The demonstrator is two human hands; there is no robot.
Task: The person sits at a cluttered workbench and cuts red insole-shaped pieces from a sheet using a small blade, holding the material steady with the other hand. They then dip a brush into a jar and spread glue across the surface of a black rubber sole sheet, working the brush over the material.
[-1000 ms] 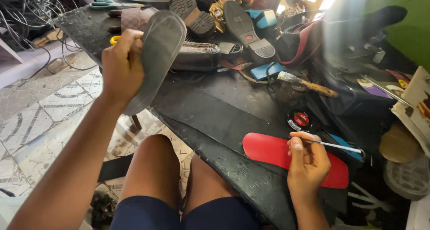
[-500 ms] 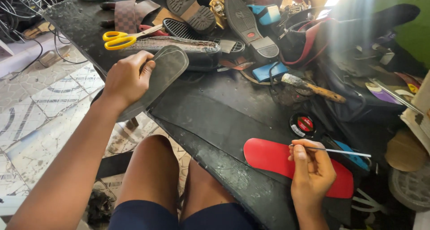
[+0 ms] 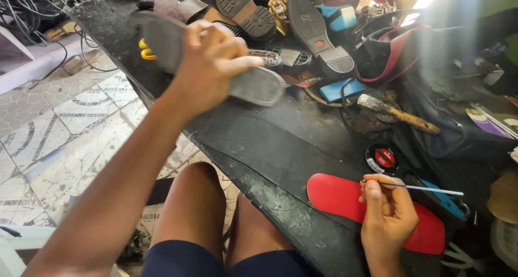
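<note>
We are gripping a grey sole (image 3: pixel 253 84) in our left hand (image 3: pixel 208 66) above the tabletop (image 3: pixel 280 147), while our right hand (image 3: pixel 387 215) is pinching a thin brush (image 3: pixel 415 187) over the red insole (image 3: pixel 337 193) (resting flat, within easy reach).

There is one view only, from a camera worn on the person's head. It looks steeply down and forward over the dark bench (image 3: pixel 259 142), close enough that the person's bare knees fill the bottom edge just below the bench's near rim. The bench runs diagonally from upper left to lower right. Left of the bench the tiled floor (image 3: pixel 65 131) shows; beyond the bench's far side, at the top of the frame, lies a heap of shoes (image 3: pixel 307 23). No second view shares the scene.
</note>
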